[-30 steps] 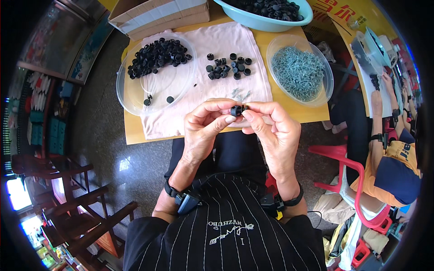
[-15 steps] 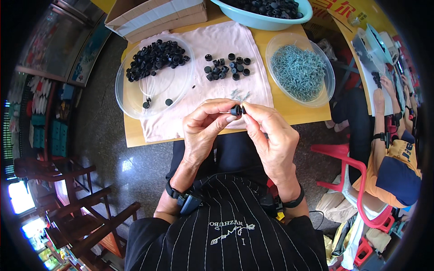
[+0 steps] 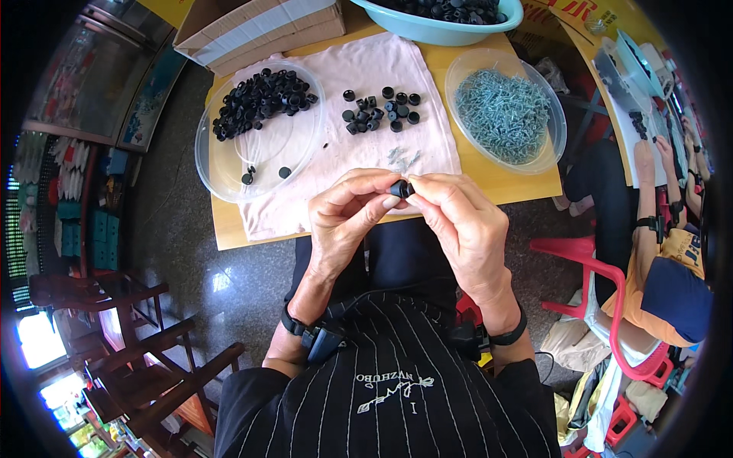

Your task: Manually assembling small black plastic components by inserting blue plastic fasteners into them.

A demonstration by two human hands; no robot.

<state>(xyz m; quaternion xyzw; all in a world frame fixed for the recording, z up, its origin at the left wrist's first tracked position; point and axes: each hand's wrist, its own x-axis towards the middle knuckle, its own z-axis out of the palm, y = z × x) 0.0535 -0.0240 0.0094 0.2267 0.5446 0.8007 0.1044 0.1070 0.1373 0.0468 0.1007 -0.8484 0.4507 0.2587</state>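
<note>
Cylinder [image 3: 400,189] pinched by left hand [image 3: 345,208] and right hand [image 3: 467,221]

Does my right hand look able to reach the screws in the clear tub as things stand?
Probably yes: the screws lie in an open tub beyond the right hand, and nothing visible blocks the way, though it's occupied with a small black part.

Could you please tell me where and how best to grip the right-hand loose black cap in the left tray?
I'd probably pinch the black cap by opposite sides of its round edge, coming from above with the nearer left hand: its round face points up and it lies apart from the black heap, its edge free.
</note>
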